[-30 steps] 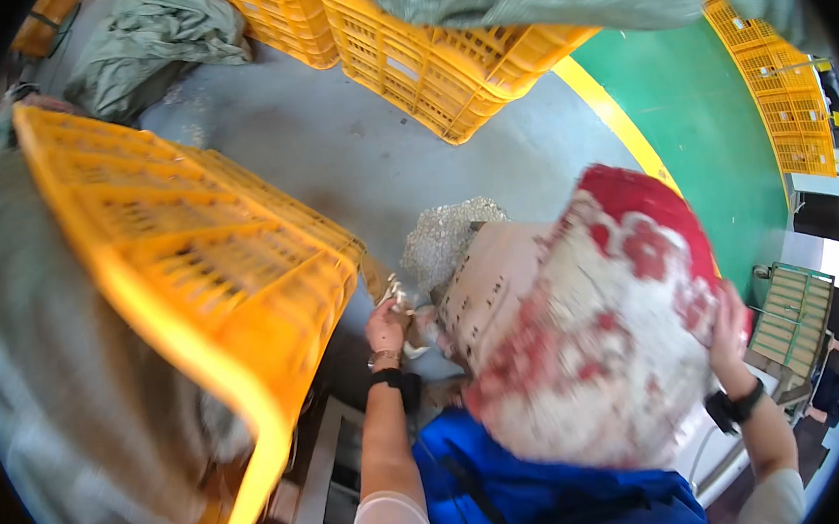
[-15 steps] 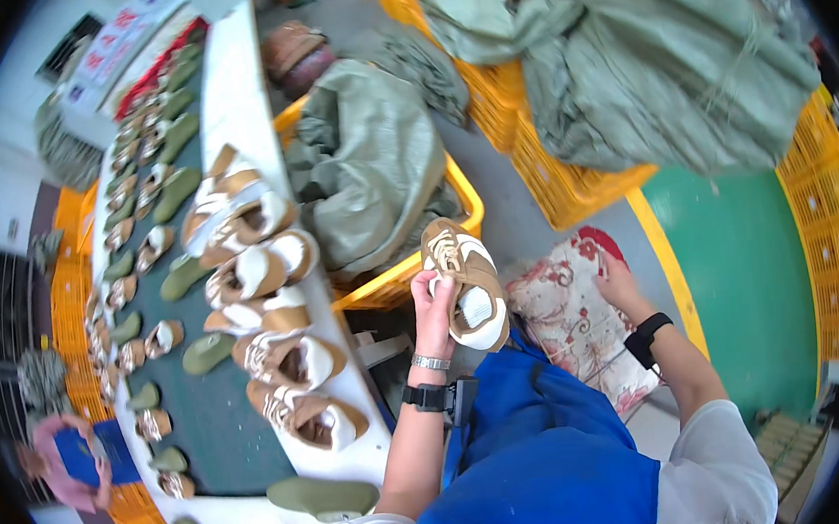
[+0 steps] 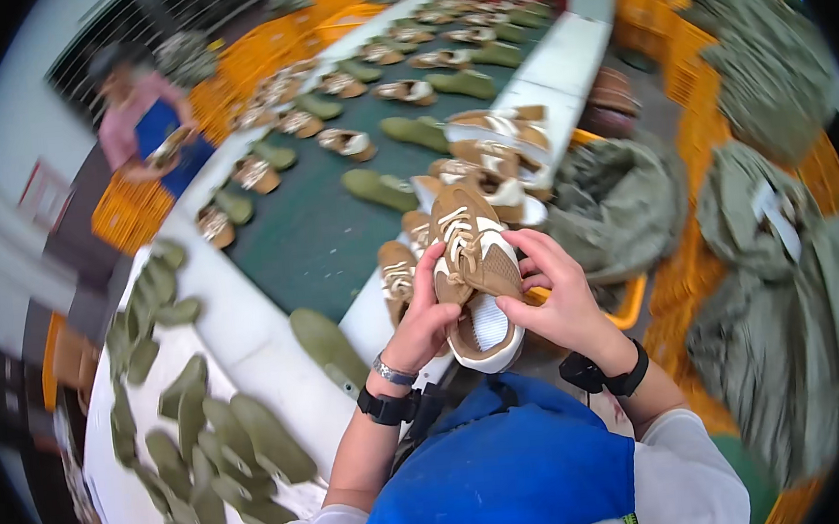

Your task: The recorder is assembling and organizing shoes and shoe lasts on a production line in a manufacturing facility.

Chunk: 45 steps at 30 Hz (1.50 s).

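Note:
A brown and white lace-up shoe upper [image 3: 476, 248] is held up in front of my body, toe pointing away and heel opening toward me. My left hand [image 3: 422, 313] is closed on its left side, thumb by the collar. My right hand [image 3: 562, 295] grips the right side, with the thumb at the opening's edge. A white ribbed insole shows inside. Behind it, several similar uppers [image 3: 491, 163] are bunched along the table's white edge. One green shoe last [image 3: 330, 346] lies left of my left hand.
Several green lasts [image 3: 246, 433] are spread over the white table [image 3: 249, 349] at left. Uppers and lasts stand in rows on the dark green belt [image 3: 305, 251]. A co-worker [image 3: 148, 126] stands across it, holding a shoe. Orange crates [image 3: 686, 330] with grey-green sheets [image 3: 770, 333] are at right.
My view has swung left toward the belt and the pile of lasts. My right hand has left the patterned cloth and now holds the upper together with my left.

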{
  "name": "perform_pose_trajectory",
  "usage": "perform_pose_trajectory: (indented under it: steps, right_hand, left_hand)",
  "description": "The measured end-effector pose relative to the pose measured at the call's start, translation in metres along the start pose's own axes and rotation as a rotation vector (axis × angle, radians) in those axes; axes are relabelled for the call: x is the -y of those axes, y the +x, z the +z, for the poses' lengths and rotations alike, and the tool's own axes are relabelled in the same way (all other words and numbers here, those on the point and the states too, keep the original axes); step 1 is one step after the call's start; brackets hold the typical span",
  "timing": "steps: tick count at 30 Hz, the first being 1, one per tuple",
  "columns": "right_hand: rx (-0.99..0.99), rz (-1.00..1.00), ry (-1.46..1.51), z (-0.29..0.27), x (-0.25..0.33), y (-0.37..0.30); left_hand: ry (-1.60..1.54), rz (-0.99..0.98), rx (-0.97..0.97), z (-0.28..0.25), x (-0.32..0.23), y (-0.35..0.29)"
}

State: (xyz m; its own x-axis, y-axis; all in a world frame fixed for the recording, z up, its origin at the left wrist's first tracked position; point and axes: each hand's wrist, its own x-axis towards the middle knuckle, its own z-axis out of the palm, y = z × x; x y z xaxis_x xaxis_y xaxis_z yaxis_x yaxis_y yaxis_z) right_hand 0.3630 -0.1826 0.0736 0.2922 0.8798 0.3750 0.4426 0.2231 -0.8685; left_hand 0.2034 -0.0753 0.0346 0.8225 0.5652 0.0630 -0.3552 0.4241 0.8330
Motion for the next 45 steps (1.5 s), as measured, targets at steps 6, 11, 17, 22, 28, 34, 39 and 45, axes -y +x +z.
perform_pose_trajectory:
  steps: [6,11,17,22,28,34,39,45]
  right_hand:
    - [0.267,-0.274,0.063,0.037,-0.006,0.056]
    - [0.403,-0.563,-0.213,0.081,-0.016,0.072]
    - [0.548,-0.662,-0.122,0.146,-0.018,0.062]
    - [0.655,-0.676,0.101,0.207,-0.004,0.045]
    - [0.769,-0.692,0.285,0.271,0.021,0.027]
    - [1.112,-0.631,-0.002,0.303,0.059,0.053]
    - [1.473,-0.138,0.076,0.353,0.042,0.07]
    - [0.976,-0.298,-0.279,0.465,0.007,0.192]
  left_hand:
    - [1.098,0.301,-0.507,-0.012,-0.02,-0.022]
    - [1.596,0.332,-1.051,0.001,-0.027,-0.048]
    - [1.639,0.373,-1.306,0.006,-0.01,-0.095]
    - [0.586,0.35,-1.152,-0.017,0.027,-0.165]
    - [-0.219,0.37,-0.768,-0.04,0.01,-0.222]
    - [-0.196,0.432,-1.128,-0.112,-0.024,-0.268]
    - [-0.325,0.25,-0.934,-0.178,-0.046,-0.265]
    - [1.107,0.097,-1.146,-0.204,-0.057,-0.314]
